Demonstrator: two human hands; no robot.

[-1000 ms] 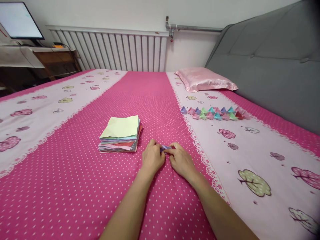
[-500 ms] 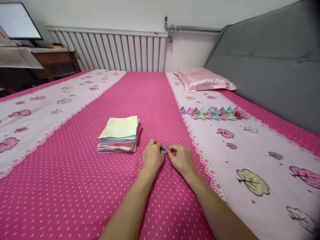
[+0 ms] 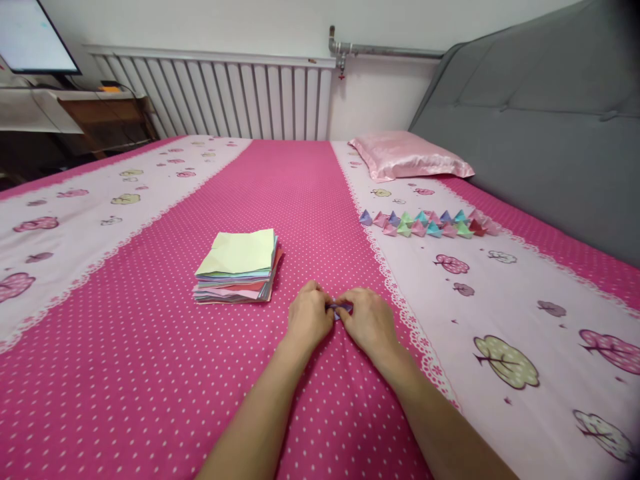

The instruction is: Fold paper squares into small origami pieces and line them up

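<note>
Between my two hands is a small piece of folded purple paper, mostly covered by the fingers. My left hand pinches its left side, thumb and fingers closed. From the right, my right hand grips the other side between thumb and forefinger. Both hands rest low over the pink dotted bedspread. Left of them lies a stack of square coloured paper, pale yellow on top. Farther off to the right, small folded paper boats in several colours stand in two rows.
A pink satin pillow lies at the far right, by the grey padded headboard. A white radiator runs along the back wall. At the far left, a monitor stands on a desk.
Both hands have shifted slightly right and nearer to me with the purple paper. The right-hand fingers have moved around its edge. The paper stack and the boats stay put.
</note>
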